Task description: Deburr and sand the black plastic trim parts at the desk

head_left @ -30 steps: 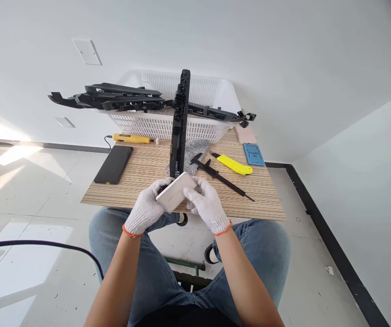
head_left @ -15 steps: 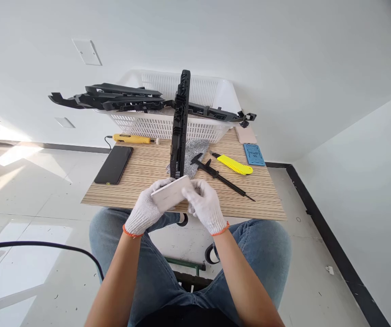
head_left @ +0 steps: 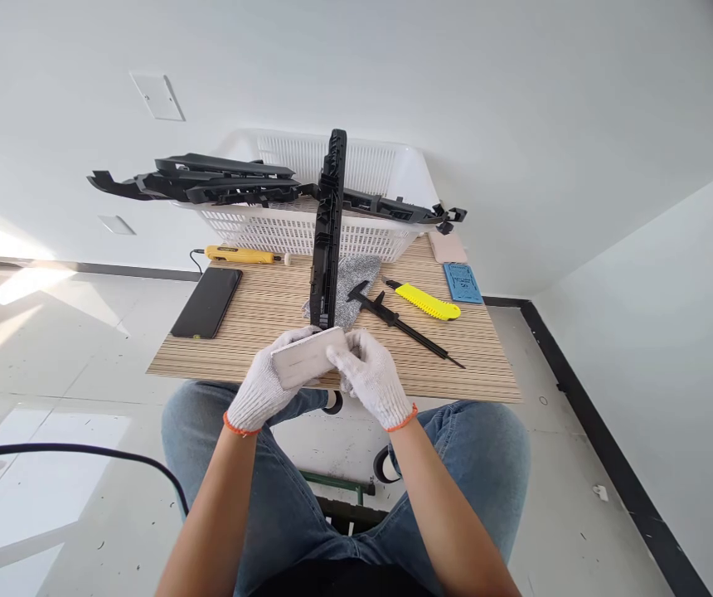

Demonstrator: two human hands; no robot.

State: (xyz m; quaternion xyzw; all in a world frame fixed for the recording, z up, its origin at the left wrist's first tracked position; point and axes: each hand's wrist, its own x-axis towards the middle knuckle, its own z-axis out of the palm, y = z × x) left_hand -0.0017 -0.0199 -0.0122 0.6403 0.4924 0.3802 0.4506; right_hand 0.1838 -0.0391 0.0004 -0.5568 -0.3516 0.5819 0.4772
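My left hand (head_left: 264, 383), in a white knitted glove with an orange cuff, is closed around the lower end of a long black plastic trim piece (head_left: 330, 224). This piece stands up away from me, its ribbed side showing. My gloved right hand (head_left: 371, 375) pinches a thin white rectangular pad (head_left: 307, 358), thumb on top. The pad lies across the near end of the trim piece and hides that end along with some left fingers. Beyond my hands, a grey cloth (head_left: 356, 278) lies under the trim piece, beside a black caliper (head_left: 397, 319).
A white plastic basket (head_left: 257, 222) at the back carries several black trim pieces (head_left: 225, 178). On the wood-patterned table (head_left: 269, 311) are a yellow rotary tool (head_left: 241, 254), a black phone (head_left: 207, 303), a yellow utility knife (head_left: 428, 300), a blue pad (head_left: 462, 283) and a pink pad (head_left: 447, 247).
The white pad and my right fingers have slid slightly left and down across the near end of the trim piece. My left hand and the trim piece are nearly unmoved.
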